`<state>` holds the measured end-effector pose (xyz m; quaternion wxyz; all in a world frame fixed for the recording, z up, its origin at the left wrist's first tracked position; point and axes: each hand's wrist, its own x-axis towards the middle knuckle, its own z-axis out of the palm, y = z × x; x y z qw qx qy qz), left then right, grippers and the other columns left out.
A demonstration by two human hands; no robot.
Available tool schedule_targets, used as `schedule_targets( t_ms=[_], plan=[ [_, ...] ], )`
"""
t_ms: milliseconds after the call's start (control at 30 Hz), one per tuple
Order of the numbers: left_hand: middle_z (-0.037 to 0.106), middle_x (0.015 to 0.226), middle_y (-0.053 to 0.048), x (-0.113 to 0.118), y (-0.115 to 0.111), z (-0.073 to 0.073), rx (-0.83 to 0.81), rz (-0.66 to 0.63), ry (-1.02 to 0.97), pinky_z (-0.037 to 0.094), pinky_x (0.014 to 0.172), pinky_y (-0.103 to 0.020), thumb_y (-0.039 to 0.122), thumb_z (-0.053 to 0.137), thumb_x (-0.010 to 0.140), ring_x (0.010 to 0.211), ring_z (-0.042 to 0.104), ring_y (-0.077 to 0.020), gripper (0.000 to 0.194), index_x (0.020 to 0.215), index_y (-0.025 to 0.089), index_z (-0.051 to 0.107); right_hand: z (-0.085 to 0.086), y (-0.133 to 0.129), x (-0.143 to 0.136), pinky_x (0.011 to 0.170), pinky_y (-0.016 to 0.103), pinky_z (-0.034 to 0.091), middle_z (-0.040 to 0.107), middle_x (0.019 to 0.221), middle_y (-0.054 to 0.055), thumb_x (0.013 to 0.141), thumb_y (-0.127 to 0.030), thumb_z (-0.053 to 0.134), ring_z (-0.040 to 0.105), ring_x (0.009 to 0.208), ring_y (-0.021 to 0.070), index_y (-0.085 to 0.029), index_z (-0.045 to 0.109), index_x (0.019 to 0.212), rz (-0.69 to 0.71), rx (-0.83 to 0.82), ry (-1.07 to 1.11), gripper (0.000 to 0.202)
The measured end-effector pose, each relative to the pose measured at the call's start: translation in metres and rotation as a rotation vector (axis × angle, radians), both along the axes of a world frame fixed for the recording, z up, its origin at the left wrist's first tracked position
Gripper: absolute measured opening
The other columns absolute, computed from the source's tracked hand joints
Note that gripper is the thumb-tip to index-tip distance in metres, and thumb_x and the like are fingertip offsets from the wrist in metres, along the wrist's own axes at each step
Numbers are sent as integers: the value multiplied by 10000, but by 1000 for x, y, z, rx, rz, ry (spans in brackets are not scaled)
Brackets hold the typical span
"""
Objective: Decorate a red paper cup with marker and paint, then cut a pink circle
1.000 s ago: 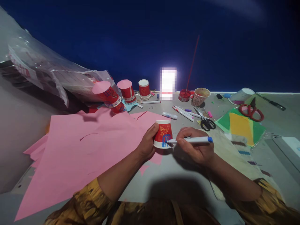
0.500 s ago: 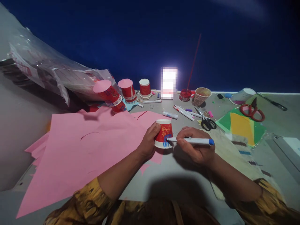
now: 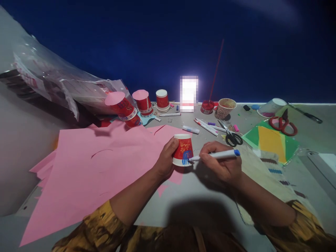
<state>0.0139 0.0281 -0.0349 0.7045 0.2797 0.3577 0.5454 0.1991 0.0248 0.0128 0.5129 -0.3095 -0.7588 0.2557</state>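
Marker [image 3: 225,154] pinched in right hand [image 3: 222,166], upturned red paper cup [image 3: 181,149] gripped in left hand [image 3: 166,158]; possible smudging of blue strokes [image 3: 186,159] from any slipped grip.

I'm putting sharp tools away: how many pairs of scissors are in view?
2. The black-handled scissors lie just beyond the right hand, beside the markers; the red-handled scissors lie on the green and yellow sheets. More could be hidden under the pink paper.
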Motion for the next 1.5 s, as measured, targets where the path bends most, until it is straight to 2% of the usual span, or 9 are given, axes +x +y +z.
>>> schedule_targets(
  t_ms=[100,200,333,467,933,1100,1267,1500],
  plan=[
    [679,797,-26,-1,1,0,-55,-17,-64,538,724,-326,637,839,812,730,673,-196,509,924,167,679,0,0,1,537,259,506,716,681,8,918,-157,663,663,562,150,-212,679,810,-39,1,32,122],
    [689,806,-34,-1,1,0,-92,-24,-110,561,765,-351,603,823,847,755,697,-209,470,926,164,676,-1,0,-1,541,266,503,724,692,11,919,-159,664,651,556,147,-212,682,832,1,35,22,103],
    [695,839,-34,0,2,1,-103,2,-118,554,763,-314,606,868,800,768,689,-190,505,962,161,690,-2,-1,-2,545,276,488,709,687,14,930,-166,648,629,559,147,-210,667,838,45,39,-24,103],
    [676,817,-20,0,2,2,-119,18,-106,541,755,-294,576,886,789,757,671,-172,474,905,169,674,-3,-1,-2,524,278,449,667,650,1,929,-164,626,563,522,134,-213,646,824,99,10,-38,117],
    [680,811,-17,0,3,2,-119,15,-103,525,753,-292,581,865,811,757,670,-173,467,900,168,667,0,-1,-2,530,270,473,711,672,12,925,-179,645,609,533,139,-212,662,813,73,-12,-31,117],
    [691,823,-33,-1,3,0,-140,-14,-100,544,758,-324,594,823,849,751,687,-192,468,953,162,677,0,-1,0,505,277,467,720,673,22,925,-203,657,615,522,150,-213,677,807,-2,-46,-21,120],
    [709,841,-37,0,4,1,-137,-8,-99,550,783,-317,594,818,856,768,699,-190,477,986,154,688,-1,0,-1,526,266,459,701,660,9,912,-183,652,596,527,136,-212,665,792,71,-30,-10,124],
    [722,849,-47,0,3,3,-132,-16,-109,572,799,-327,591,822,857,767,705,-193,480,988,148,692,-1,0,0,503,259,448,681,637,11,944,-243,640,572,517,129,-209,653,753,59,-64,-34,195]
  ],
)
